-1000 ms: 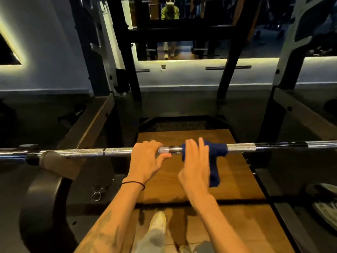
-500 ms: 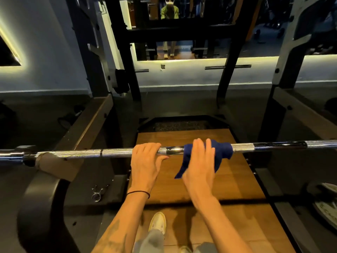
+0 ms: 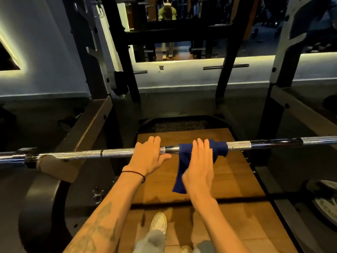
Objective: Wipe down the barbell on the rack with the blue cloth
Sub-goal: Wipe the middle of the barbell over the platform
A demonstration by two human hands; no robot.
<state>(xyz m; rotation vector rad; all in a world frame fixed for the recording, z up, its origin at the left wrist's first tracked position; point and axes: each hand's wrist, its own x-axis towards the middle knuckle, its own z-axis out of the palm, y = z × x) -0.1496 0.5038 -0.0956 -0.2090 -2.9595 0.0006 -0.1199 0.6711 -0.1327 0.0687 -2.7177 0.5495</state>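
The silver barbell [image 3: 116,153] lies level across the rack in front of me. My left hand [image 3: 147,157] grips it near the middle, fingers curled over the top and thumb pointing right underneath. Just to its right, the blue cloth [image 3: 219,148] is draped over the bar, with one end hanging down on the left of my wrist. My right hand [image 3: 198,165] lies on the cloth with straight fingers reaching over the bar, pressing it down.
Black rack uprights [image 3: 127,70] stand behind the bar and a side safety arm [image 3: 87,128] runs at the left. A dark weight plate [image 3: 42,198] sits on the left sleeve, another plate [image 3: 326,201] lies low right. A spring collar [image 3: 97,195] lies beside the wooden platform [image 3: 237,179].
My right hand has slid the cloth slightly to the right along the bar. The cloth's hanging end has swung from the right of the hand to its left. My left hand has stayed put.
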